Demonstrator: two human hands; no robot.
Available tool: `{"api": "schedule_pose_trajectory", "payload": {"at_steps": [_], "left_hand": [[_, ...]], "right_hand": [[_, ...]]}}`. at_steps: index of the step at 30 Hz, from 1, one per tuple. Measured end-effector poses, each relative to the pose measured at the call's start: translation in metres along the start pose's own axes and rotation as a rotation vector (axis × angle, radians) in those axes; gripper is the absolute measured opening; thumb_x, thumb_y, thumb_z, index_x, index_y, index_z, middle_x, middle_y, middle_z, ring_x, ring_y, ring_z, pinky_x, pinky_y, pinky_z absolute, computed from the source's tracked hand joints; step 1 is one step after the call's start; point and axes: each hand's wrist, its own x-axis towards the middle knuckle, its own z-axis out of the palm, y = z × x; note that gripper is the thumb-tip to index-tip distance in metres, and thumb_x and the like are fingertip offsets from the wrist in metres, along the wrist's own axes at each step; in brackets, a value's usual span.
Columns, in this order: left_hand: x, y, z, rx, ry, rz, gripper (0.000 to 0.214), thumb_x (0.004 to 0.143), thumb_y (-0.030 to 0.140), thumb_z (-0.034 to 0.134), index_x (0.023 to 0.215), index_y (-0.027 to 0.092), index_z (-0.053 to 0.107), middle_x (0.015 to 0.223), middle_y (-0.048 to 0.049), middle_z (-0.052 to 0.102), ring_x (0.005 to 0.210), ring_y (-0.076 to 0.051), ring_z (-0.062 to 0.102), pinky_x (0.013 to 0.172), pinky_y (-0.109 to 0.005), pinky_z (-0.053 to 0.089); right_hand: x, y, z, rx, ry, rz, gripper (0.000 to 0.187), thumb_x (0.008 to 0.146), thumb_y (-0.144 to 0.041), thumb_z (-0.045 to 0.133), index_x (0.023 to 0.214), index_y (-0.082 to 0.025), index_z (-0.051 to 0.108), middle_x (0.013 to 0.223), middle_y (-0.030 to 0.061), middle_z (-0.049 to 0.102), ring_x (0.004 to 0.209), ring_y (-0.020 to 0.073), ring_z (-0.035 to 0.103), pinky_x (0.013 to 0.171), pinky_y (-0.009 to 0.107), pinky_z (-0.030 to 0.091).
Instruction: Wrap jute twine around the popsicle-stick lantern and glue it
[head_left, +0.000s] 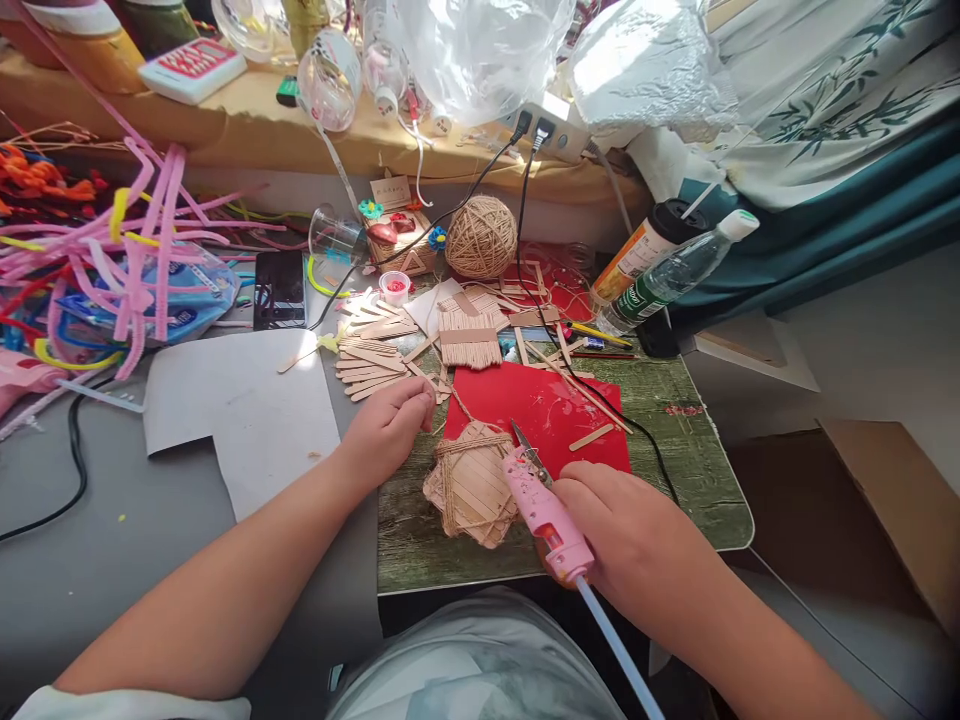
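Observation:
My right hand [622, 520] is wrapped round a pink glue gun [544, 510], with a long pale glue stick [619, 645] sticking out of its back end. Pointed metal blades [527, 445], like those of scissors, show just beyond the gun; their handles are hidden. Left of the gun's nose lies a craft-stick piece [480, 485], layered into a many-cornered shape and wound with twine along its edges. A strand of twine [461, 402] runs up from it. My left hand [394, 420] rests closed beside this piece, fingertips curled; whether anything is inside them is hidden.
Red paper [510, 395] lies under the work on a green board [675, 430]. Behind are loose craft sticks [371, 365], a twine ball [481, 237], a bottle [667, 280] and a cup [637, 250]. A black cord [559, 350] crosses the board. Pink pipe cleaners [142, 260] heap at left.

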Motion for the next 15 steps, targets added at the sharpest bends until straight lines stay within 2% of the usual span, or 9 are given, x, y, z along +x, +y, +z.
{"api": "schedule_pose_trajectory", "payload": {"at_steps": [2,5,7,8,9,10,12,15], "left_hand": [[-0.001,-0.001,0.0,-0.05,0.05,0.036,0.033,0.102,0.03,0.045,0.07,0.023,0.049,0.069,0.0009,0.053,0.07,-0.018,0.052,0.07,-0.032,0.043],[0.0,-0.002,0.002,-0.155,0.123,0.057,0.024,0.102,0.032,0.049,0.083,0.022,0.061,0.079,-0.0007,0.061,0.075,-0.018,0.056,0.073,-0.032,0.046],[0.001,-0.003,0.002,-0.24,0.164,0.043,0.013,0.094,0.023,0.053,0.09,0.023,0.066,0.081,-0.0008,0.063,0.075,-0.018,0.058,0.071,-0.032,0.046],[0.001,-0.004,0.002,-0.272,0.167,0.038,0.013,0.089,0.018,0.053,0.085,0.023,0.066,0.077,-0.0006,0.061,0.071,-0.017,0.055,0.067,-0.031,0.044],[0.0,-0.005,0.001,-0.295,0.162,0.041,0.015,0.083,0.015,0.052,0.076,0.022,0.063,0.07,-0.0004,0.057,0.066,-0.017,0.052,0.062,-0.031,0.04],[-0.001,-0.006,-0.001,-0.31,0.151,0.056,0.017,0.078,0.013,0.051,0.066,0.023,0.058,0.063,-0.0005,0.052,0.062,-0.017,0.047,0.059,-0.032,0.036],[-0.004,-0.009,-0.003,-0.338,0.13,0.099,0.019,0.071,0.013,0.049,0.055,0.023,0.05,0.056,-0.0011,0.044,0.057,-0.017,0.04,0.055,-0.033,0.028],[-0.006,-0.009,-0.005,-0.435,0.126,0.142,0.016,0.067,0.014,0.051,0.054,0.023,0.048,0.053,-0.0006,0.038,0.054,-0.017,0.035,0.054,-0.033,0.025]], "right_hand": [[-0.012,0.012,0.006,0.249,0.038,0.123,0.008,0.098,-0.018,0.059,0.104,-0.021,0.063,0.102,0.0078,0.069,0.086,0.0225,0.064,0.074,0.034,0.05],[-0.028,0.041,0.028,0.586,0.216,0.417,0.018,0.1,-0.029,0.066,0.116,-0.024,0.07,0.109,0.0076,0.073,0.095,0.0233,0.069,0.081,0.035,0.056],[-0.037,0.067,0.048,0.845,0.517,0.629,0.02,0.095,-0.037,0.074,0.11,-0.024,0.073,0.097,0.005,0.072,0.077,0.0191,0.065,0.067,0.031,0.054],[-0.04,0.081,0.058,1.01,0.619,0.71,0.021,0.092,-0.04,0.077,0.105,-0.023,0.073,0.092,0.0032,0.069,0.067,0.0155,0.06,0.06,0.03,0.05],[-0.043,0.095,0.067,1.152,0.75,0.765,0.024,0.087,-0.039,0.081,0.101,-0.022,0.072,0.091,0.0016,0.067,0.061,0.0126,0.055,0.056,0.028,0.048],[-0.046,0.107,0.075,1.268,0.829,0.791,0.027,0.082,-0.038,0.085,0.098,-0.021,0.071,0.09,0.0004,0.065,0.06,0.0106,0.052,0.056,0.028,0.047],[-0.051,0.126,0.086,1.36,0.896,0.815,0.029,0.077,-0.036,0.087,0.094,-0.02,0.07,0.088,-0.0008,0.063,0.06,0.0092,0.051,0.056,0.026,0.047],[-0.059,0.139,0.097,1.372,0.923,0.828,0.028,0.078,-0.034,0.088,0.095,-0.019,0.071,0.087,0.0002,0.064,0.061,0.0094,0.052,0.055,0.026,0.047]]}}
